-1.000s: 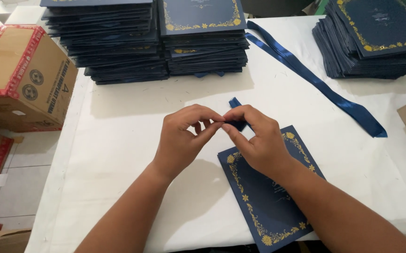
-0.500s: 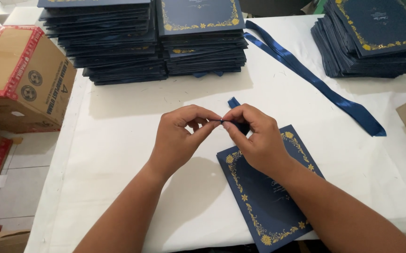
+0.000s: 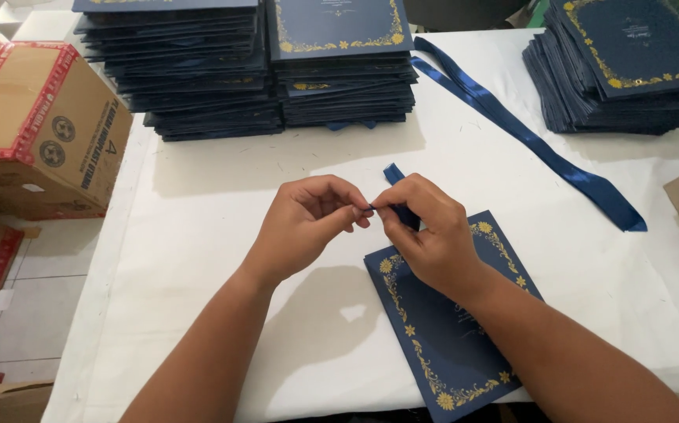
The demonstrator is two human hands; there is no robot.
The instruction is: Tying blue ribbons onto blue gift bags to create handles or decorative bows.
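a white table fills the view, with tiled floor and a taped cardboard box at its left edge. along the far side stand stacks of dark blue cards with gold borders, another stack at the right. a long blue ribbon trails across the cloth between them. near the front edge lies a single blue card, under the right wrist. above it the left hand and right hand meet fingertip to fingertip, both pinching a short piece of blue ribbon, its end sticking up behind the right fingers.
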